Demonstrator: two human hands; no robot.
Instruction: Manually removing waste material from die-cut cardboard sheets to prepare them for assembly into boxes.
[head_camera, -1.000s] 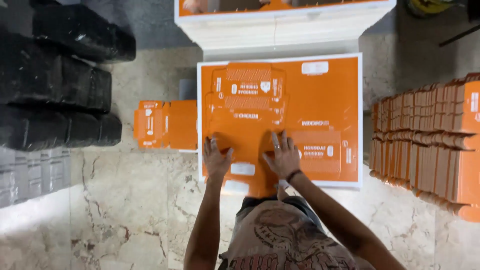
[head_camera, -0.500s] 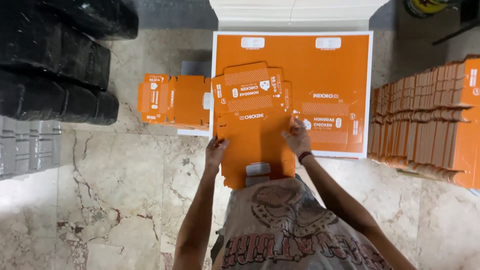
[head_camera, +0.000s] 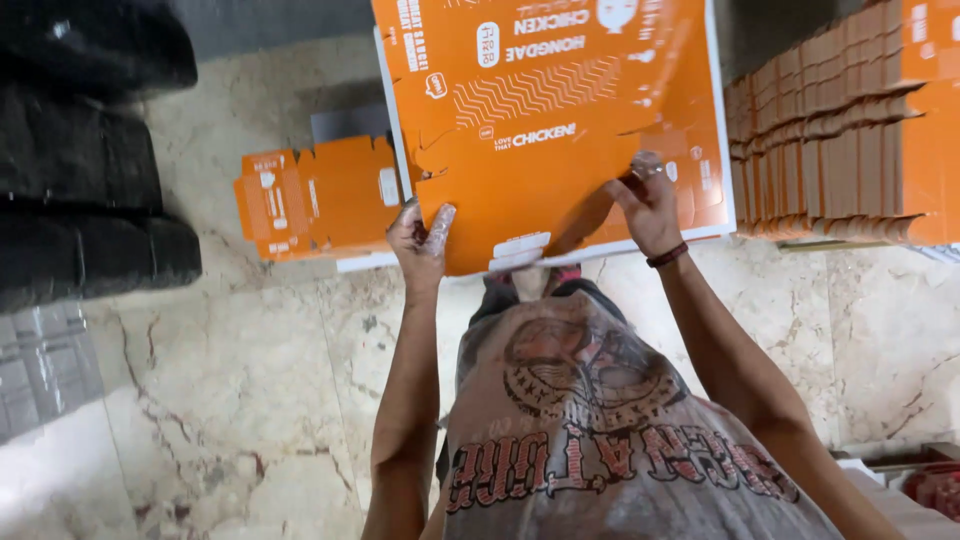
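Orange card fills the upper middle of my view: a flat, die-cut carton blank (head_camera: 545, 130) lifted off the stack of the same sheets (head_camera: 715, 150) beneath it. Going left to right, black bundles (head_camera: 85, 160) lie at nine o'clock on the marble floor (head_camera: 230, 400), then a smaller folded orange carton (head_camera: 310, 195) rests just beside the stack's left edge. My left hand (head_camera: 422, 240) pinches the blank's lower left corner, thumb on top and fingers curled under, so that grip is closed on the card. My right hand (head_camera: 650, 205) clamps the lower right edge the same way, fingers over the printed face. At three o'clock stands a tall row of flattened orange cartons (head_camera: 850, 120) on edge. To do this well, I would judge it best to keep both pinches level and close to the crease lines, so the sheet bends along the scores and does not buckle in the middle.
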